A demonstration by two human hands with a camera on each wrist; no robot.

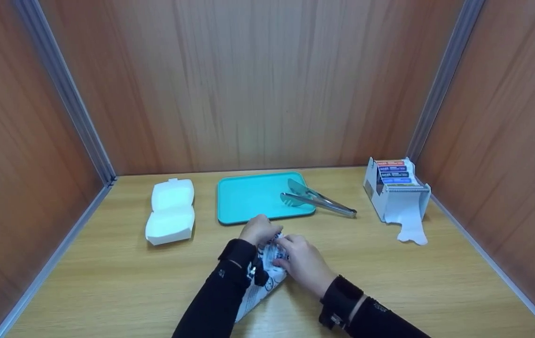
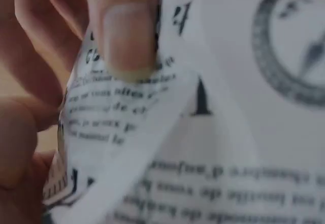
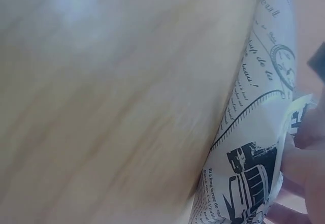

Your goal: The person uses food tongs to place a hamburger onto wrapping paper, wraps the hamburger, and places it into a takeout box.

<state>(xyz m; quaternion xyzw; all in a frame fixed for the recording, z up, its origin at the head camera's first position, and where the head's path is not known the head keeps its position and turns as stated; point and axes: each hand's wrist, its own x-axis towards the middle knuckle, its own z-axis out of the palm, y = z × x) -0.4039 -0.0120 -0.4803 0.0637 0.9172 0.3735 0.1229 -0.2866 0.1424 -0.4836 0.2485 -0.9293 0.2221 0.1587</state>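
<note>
Both hands hold a long bundle of white wrapping paper (image 1: pixel 274 277) printed with newspaper-style text and pictures, near the front middle of the table. My left hand (image 1: pixel 259 231) grips its far end. In the left wrist view, a thumb (image 2: pixel 129 41) presses on a folded layer of the paper (image 2: pixel 223 137), with other fingers along the left side. My right hand (image 1: pixel 306 264) pinches the bundle's right side near that end; in the right wrist view its fingers (image 3: pixel 307 170) touch a raised paper edge (image 3: pixel 249 148). Whatever lies inside the wrap is hidden.
Beyond the hands lies a turquoise tray (image 1: pixel 248 197), with metal tongs (image 1: pixel 326 203) resting across its right edge. To the left is an open white clamshell box (image 1: pixel 172 211). At the right back stands a white dispenser (image 1: pixel 401 199) with coloured labels and a hanging white strip. Wooden walls (image 1: pixel 258 89) enclose the table.
</note>
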